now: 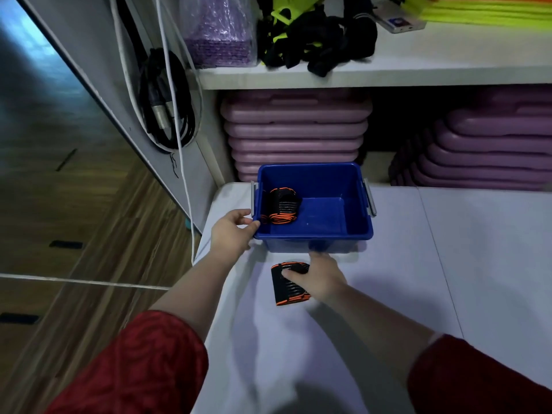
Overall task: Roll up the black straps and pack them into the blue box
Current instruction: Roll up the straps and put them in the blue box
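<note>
The right hand [318,279] is pressing its fingers closed over a rolled strap [288,283] lying on the table [448,264] at centre frame, just below the box [313,234]. The left hand [231,231] is curling around the box's lower left corner, thumb near the rim. Another roll [282,206] is sitting in the box's left side. Likely risk: the springy ribbed fabric, black with orange edging, uncoiling if the grip loosens during the lift. The smooth hard plastic box could slide on the slick pale tabletop unless steadied.
</note>
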